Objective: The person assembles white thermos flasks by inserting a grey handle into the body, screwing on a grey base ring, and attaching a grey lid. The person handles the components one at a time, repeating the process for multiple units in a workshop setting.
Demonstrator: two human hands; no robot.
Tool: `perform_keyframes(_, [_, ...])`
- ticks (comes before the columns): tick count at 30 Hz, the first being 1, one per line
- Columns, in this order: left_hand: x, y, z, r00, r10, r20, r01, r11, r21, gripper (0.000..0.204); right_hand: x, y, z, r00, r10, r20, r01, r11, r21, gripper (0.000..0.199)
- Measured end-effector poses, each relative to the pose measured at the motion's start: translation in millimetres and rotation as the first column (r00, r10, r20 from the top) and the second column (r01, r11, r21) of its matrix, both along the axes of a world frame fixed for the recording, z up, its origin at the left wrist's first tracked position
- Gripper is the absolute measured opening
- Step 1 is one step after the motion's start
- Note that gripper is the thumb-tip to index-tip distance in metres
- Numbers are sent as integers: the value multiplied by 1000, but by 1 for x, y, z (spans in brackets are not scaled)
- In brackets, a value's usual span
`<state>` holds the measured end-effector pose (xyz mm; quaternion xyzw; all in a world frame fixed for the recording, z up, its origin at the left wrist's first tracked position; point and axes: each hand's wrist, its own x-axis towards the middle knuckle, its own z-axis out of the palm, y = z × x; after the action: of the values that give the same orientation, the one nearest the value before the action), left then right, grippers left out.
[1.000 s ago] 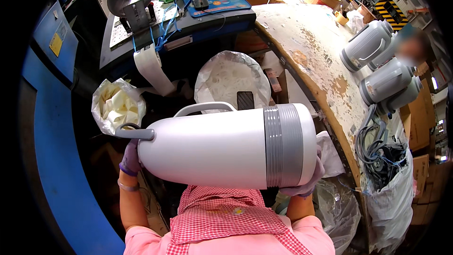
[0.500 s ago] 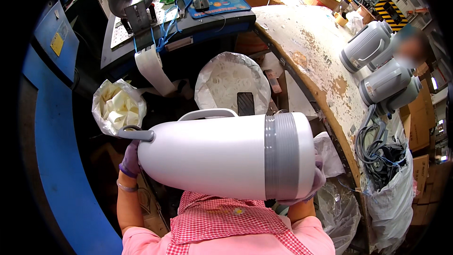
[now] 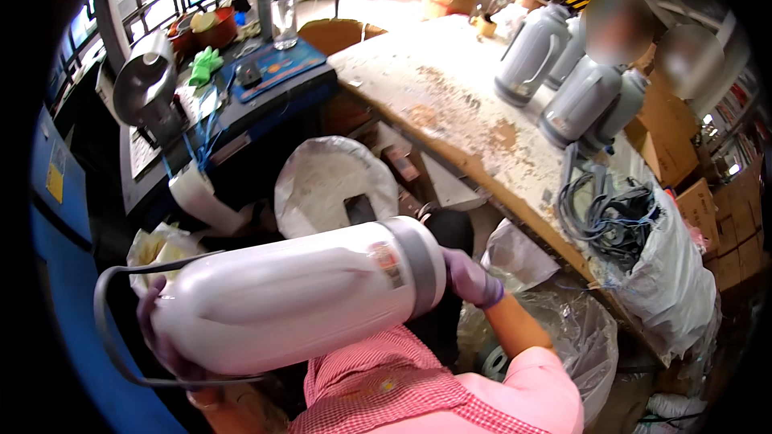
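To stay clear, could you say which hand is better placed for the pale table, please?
Probably the right hand, nearer the table; both hands support the flask, the left hand at its far end.

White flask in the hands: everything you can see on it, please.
The white flask has a smooth, slightly glossy body, plastic by its look, tapering toward its rounded left end. A dark grey loop handle swings out past that end. Near the right end are a small reddish sticker and a grey band. It lies sideways above the lap, left end lower in view, between the gloved left hand and right hand.
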<state>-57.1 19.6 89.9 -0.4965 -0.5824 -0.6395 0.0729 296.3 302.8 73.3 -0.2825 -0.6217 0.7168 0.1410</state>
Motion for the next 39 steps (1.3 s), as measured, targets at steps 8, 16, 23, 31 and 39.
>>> perform_keyframes(8, [-11, -3, -20, 948, 98, 303, -77, 994, -80, 63, -9, 6, -11, 872, 235, -429, 338, 344, 876, 70])
perform_keyframes(16, [26, 58, 29, 458, 693, -556, -434, 721, 541, 70, -5, 18, -24, 994, -89, 59, 71, 966, 249, 67])
perform_keyframes(23, [-30, -8, -6, 889, -82, 450, 89, 996, 7, 53, 2, 7, 39, 960, 228, -164, 22, 521, 853, 103])
perform_keyframes(31, [22, 44, 12, 985, 142, 96, -142, 990, -9, 46, -33, 15, -68, 832, -468, -298, 555, 690, 465, 72])
perform_keyframes(39, [38, 54, 51, 846, -189, -499, 316, 931, 183, 43, -52, 7, -108, 794, 276, 542, -447, 869, 212, 65])
